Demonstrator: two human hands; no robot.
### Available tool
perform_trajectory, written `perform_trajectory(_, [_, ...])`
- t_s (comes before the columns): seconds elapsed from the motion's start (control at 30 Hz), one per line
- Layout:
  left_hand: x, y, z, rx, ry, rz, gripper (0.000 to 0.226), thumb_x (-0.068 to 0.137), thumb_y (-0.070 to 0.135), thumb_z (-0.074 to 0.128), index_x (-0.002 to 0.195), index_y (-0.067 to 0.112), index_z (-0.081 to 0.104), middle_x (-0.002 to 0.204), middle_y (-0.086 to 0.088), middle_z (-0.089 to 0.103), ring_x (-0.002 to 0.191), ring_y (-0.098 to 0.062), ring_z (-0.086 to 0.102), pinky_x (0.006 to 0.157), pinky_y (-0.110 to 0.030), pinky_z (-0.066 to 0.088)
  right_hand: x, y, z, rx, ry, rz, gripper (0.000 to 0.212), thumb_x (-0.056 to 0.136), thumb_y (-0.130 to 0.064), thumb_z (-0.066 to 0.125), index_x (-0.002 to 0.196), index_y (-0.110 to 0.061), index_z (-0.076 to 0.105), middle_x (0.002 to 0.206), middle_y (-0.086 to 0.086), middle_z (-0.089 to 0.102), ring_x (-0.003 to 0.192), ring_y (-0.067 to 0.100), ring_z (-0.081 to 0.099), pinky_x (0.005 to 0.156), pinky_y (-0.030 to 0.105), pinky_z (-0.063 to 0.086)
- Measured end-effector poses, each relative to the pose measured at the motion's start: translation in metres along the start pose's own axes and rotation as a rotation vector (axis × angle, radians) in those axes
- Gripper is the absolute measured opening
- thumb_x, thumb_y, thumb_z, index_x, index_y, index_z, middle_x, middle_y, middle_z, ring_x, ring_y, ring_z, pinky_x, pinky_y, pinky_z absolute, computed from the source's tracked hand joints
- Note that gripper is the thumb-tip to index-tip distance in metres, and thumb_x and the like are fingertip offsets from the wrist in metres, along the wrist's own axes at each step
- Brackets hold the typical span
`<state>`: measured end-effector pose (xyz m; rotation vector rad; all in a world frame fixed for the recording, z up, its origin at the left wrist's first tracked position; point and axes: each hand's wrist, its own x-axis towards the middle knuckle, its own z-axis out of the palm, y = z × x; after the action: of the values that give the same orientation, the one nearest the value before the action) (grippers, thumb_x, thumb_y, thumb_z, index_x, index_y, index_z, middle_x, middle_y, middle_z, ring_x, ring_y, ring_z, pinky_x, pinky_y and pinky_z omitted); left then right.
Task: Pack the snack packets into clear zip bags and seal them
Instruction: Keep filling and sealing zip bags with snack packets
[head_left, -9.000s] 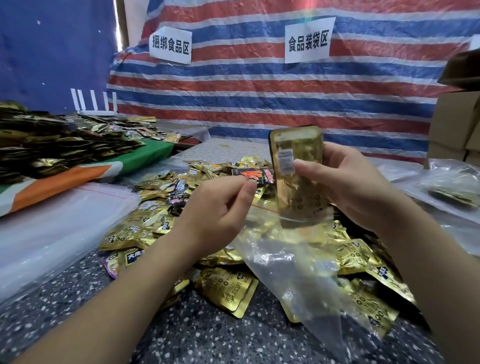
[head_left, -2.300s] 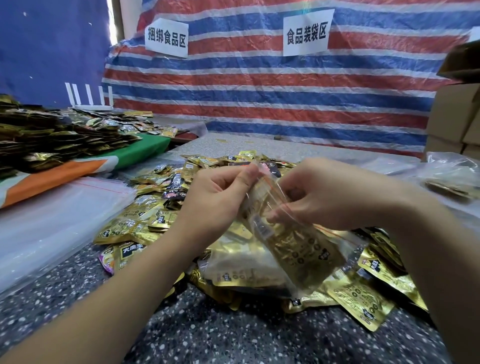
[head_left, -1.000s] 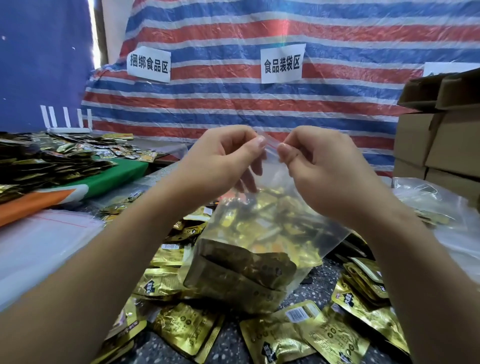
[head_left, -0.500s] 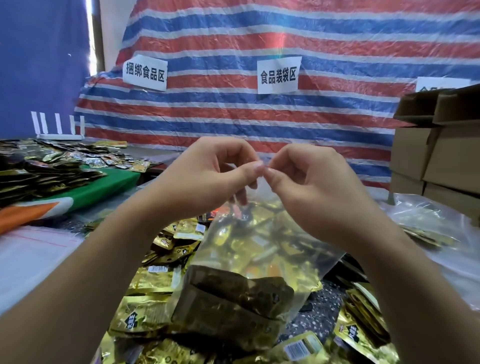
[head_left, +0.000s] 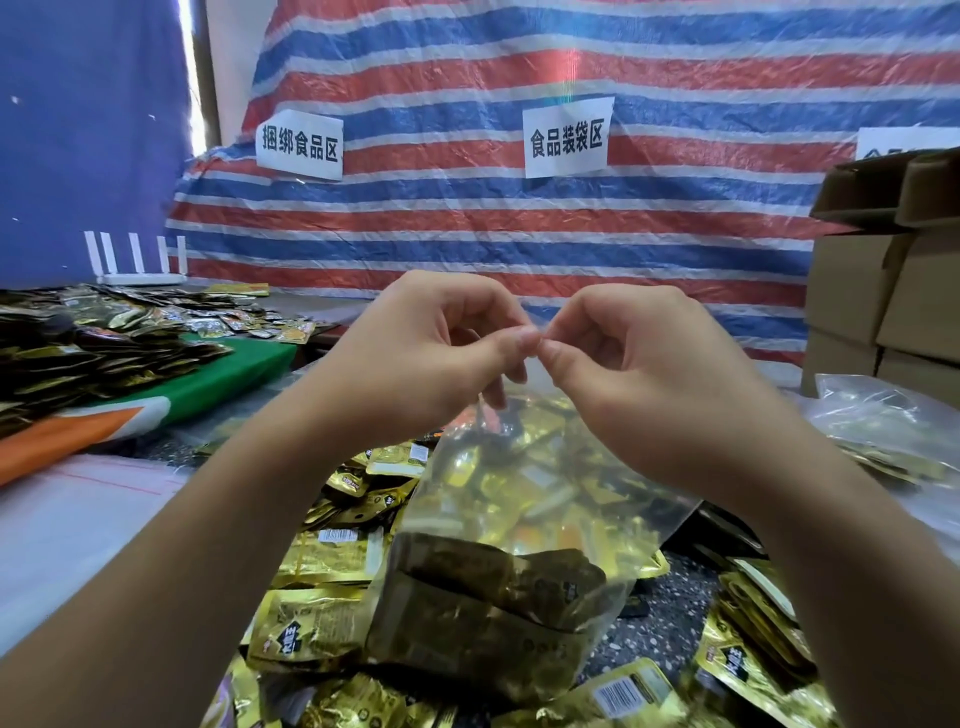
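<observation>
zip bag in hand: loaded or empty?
Loaded: gold packets fill the clear zip bag's bottom, hanging from both hands' pinch.

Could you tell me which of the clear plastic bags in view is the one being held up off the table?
The zip bag with gold packets, pinched at its top by both hands. The other bag lies at the right by the boxes.
</observation>
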<state>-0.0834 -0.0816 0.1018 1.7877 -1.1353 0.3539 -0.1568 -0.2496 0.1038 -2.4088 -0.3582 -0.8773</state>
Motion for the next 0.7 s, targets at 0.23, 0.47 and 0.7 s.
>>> perform_trajectory(0.23, [-0.002, 0.006, 0.008, 0.009, 0.084, 0.025, 0.012, 0.093, 0.01, 0.065, 0.084, 0.005, 0.071, 0.066, -0.002, 0.069, 0.059, -0.015, 0.067, 0.057, -0.02, 0.05, -0.001, 0.001, 0.002, 0.001, 0.069, -0.03, 0.015, 0.094, -0.026, 0.067, 0.079, -0.026, 0.067, 0.065, -0.011, 0.062, 0.067, 0.006, 0.059, 0.057, 0.024, 0.048])
perform_trajectory(0.47, [-0.002, 0.006, 0.013, -0.105, 0.123, -0.082, 0.014, 0.094, 0.015, 0.063, 0.084, 0.009, 0.072, 0.066, -0.002, 0.07, 0.058, -0.01, 0.064, 0.054, -0.015, 0.046, -0.001, 0.003, 0.002, 0.004, 0.076, 0.015, 0.016, 0.095, -0.029, 0.065, 0.079, -0.025, 0.066, 0.064, -0.008, 0.061, 0.065, 0.007, 0.057, 0.053, 0.024, 0.045])
perform_trajectory(0.7, [-0.006, 0.015, 0.022, -0.094, 0.326, -0.039, 0.016, 0.093, 0.012, 0.064, 0.08, 0.009, 0.072, 0.066, -0.003, 0.07, 0.058, -0.005, 0.064, 0.054, -0.01, 0.044, -0.001, 0.001, -0.003, -0.057, 0.099, -0.003, 0.021, 0.095, -0.032, 0.064, 0.075, -0.026, 0.062, 0.064, -0.011, 0.06, 0.066, 0.005, 0.056, 0.055, 0.023, 0.045])
